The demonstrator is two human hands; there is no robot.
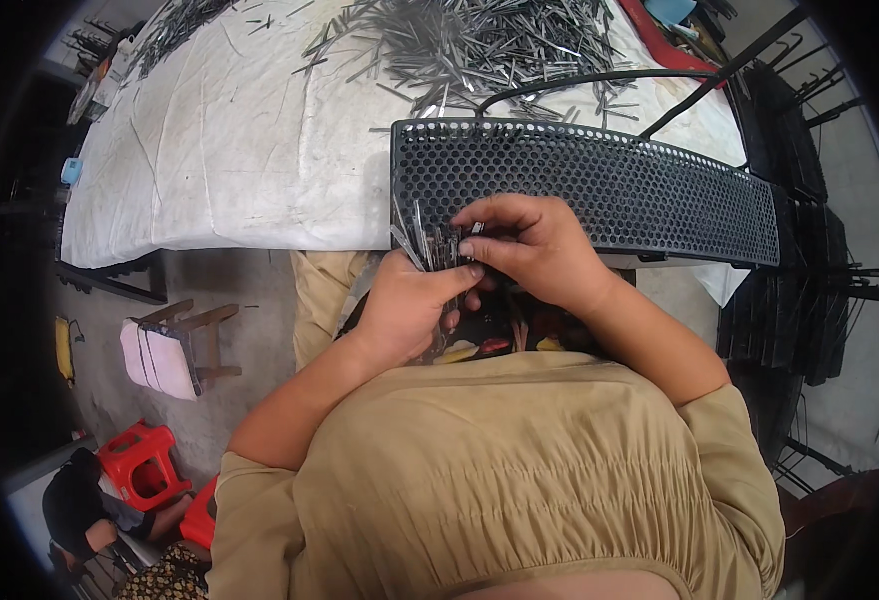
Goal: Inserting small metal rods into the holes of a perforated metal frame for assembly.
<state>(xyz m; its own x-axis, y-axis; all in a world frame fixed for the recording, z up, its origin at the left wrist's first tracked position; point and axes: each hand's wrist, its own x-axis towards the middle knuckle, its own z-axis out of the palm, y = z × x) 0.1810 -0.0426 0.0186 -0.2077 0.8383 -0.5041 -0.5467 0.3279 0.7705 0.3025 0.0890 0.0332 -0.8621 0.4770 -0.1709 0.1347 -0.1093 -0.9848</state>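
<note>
Grey metal strips (422, 240) are bunched upright in the left hand (407, 305), clenched around them just below the black perforated panel (600, 185) at the bench (230, 150) edge. Strip lower ends are hidden by fingers. One strip tip is pinched by the right hand (530, 245), wrist bent inward, touching the left.

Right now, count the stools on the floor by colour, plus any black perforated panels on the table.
Red plastic stools: 2
Wooden stool with pale cushion: 1
Black perforated panel on the table: 1
Total: 4
</note>
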